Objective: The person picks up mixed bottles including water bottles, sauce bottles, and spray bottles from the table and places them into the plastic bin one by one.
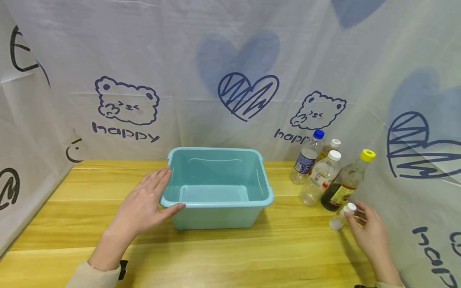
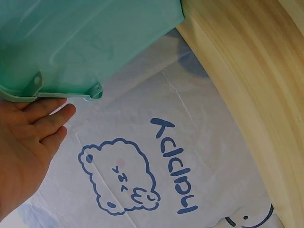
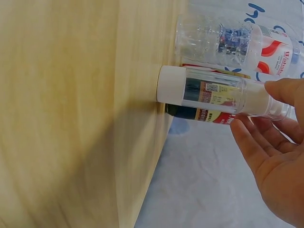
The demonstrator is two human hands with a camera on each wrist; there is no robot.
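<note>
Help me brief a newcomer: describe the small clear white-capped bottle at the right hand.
On the yellowish wood-grain table, right of the rectangular turquoise plastic tub, five bottles stand together. Nearest the person is the small clear cylindrical bottle with a white cap, at their right hand. It's the shortest of the five.

Head: bright, even light | soft shadows on the bench | left wrist: dimmer, bench edge bowed by lens distortion | right wrist: broad, soft-edged shadow
</note>
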